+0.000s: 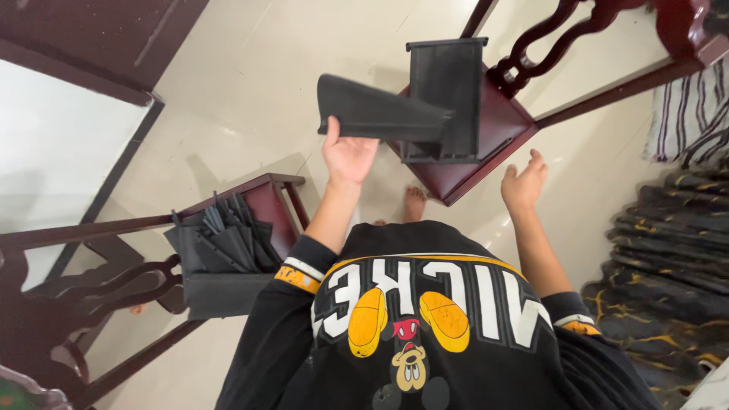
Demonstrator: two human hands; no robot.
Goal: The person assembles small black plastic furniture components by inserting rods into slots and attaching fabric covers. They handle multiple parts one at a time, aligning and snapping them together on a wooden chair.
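A flat black panel is held up in the upper middle of the frame by the left hand, whose fingers are closed around its lower left edge. The panel is tilted and reaches to the right, where it touches or overlaps a black box-like part; which of the two cannot be told. That part stands upright on the seat of a dark red chair at the upper right of centre. The right hand is seen just right of the chair seat, open, with fingers loosely spread and nothing held. A bare foot is seen on the pale floor below the chair.

At the lower left, a second chair carries a stack of black panels, leaned together inside a black tray. A patterned dark rug lies along the right edge. A black printed shirt fills the bottom centre.
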